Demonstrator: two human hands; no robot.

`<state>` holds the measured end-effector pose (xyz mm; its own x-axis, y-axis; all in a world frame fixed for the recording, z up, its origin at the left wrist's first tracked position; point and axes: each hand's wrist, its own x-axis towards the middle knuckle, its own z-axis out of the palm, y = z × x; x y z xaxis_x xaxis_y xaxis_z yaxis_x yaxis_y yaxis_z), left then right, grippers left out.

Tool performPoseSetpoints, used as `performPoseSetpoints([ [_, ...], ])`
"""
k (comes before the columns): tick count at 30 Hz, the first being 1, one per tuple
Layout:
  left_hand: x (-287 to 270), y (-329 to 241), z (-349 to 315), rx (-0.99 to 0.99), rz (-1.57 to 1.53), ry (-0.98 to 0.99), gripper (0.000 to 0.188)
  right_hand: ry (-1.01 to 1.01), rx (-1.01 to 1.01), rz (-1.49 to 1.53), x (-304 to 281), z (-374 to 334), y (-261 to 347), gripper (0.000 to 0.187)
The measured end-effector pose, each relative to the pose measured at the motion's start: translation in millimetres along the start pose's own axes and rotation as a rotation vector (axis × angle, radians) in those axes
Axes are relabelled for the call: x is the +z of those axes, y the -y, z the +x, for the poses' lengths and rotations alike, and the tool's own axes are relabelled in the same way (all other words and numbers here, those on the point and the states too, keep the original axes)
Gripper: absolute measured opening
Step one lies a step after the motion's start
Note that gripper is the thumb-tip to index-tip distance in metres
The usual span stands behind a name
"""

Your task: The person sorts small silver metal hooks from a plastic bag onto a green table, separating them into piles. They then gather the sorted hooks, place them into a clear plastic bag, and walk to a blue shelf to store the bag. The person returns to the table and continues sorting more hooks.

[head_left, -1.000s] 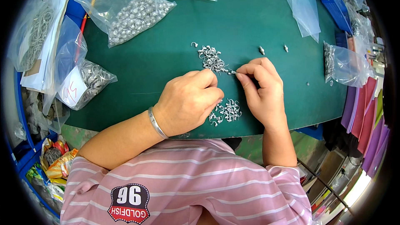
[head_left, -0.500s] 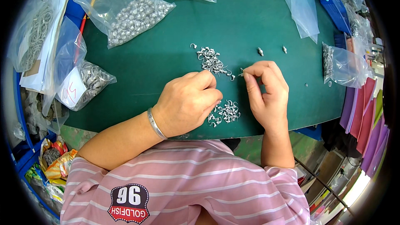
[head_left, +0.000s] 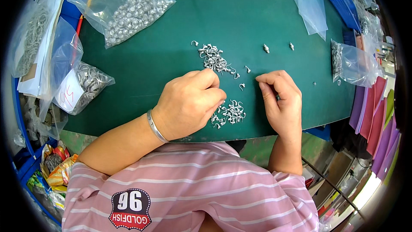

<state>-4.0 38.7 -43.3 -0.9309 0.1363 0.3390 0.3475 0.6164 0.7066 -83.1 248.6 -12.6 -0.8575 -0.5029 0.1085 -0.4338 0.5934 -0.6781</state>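
My left hand (head_left: 189, 103), a metal bangle at its wrist, is closed with its fingers curled under. Whatever it may hold is hidden; its fingertips are beside a small near pile of silver hook-shaped metal pieces (head_left: 232, 112). A larger pile of the same hooks (head_left: 213, 58) lies just beyond its knuckles. To the right, my right hand (head_left: 283, 101) hovers with thumb and forefinger tips together, and nothing shows between them. Two loose hooks lie left of those fingertips, one hook (head_left: 242, 86) lower and another hook (head_left: 247, 69) higher.
Two small metal pieces, one nearer piece (head_left: 266, 48) and one farther piece (head_left: 292, 46), lie beyond my right hand on the green table (head_left: 141, 77). A bag of round metal parts (head_left: 133, 17) and a bag of metal rings (head_left: 90, 83) sit left. Another parts bag (head_left: 356, 64) lies right.
My right hand has drawn back slightly to the right and let go of the hook at its fingertips. Another loose hook now lies between the piles. My left hand stays closed, nearly in place.
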Motion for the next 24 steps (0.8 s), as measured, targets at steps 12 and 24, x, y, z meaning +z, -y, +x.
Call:
performPoseSetpoints([
  [12, 0.3, -0.3, 0.6, 0.0, -0.007, -0.004, 0.015, -0.013, -0.144, 0.007, 22.3, -5.7, -3.6, 0.014],
  [24, 0.4, -0.1, 0.5, -0.004, -0.004, -0.001, 0.015, -0.055, -0.273, -0.063, 28.4, 8.8, -0.2, 0.017],
])
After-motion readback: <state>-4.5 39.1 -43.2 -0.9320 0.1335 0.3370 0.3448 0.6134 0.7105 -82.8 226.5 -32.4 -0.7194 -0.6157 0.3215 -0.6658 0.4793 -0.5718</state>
